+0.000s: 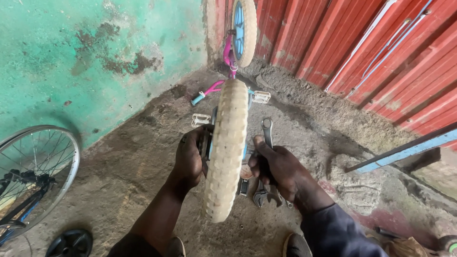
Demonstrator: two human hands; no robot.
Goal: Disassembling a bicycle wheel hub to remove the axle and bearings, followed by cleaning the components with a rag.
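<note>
the cream tyre of the near wheel (225, 147) hides the hub and most of the fingertips, so whether either hand is closed on anything cannot be told. the left hand (189, 157) presses against the wheel's left side at the axle; the right hand (281, 169) reaches in from the right. the upturned pink child's bicycle (227, 62) stands between them. wrenches (265, 138) lie on the dirt floor (133, 157) under the right hand.

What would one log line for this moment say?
left hand: grips wheel hub | right hand: at hub, opposite side | white wheel: upturned bike | wrenches: on ground
</note>
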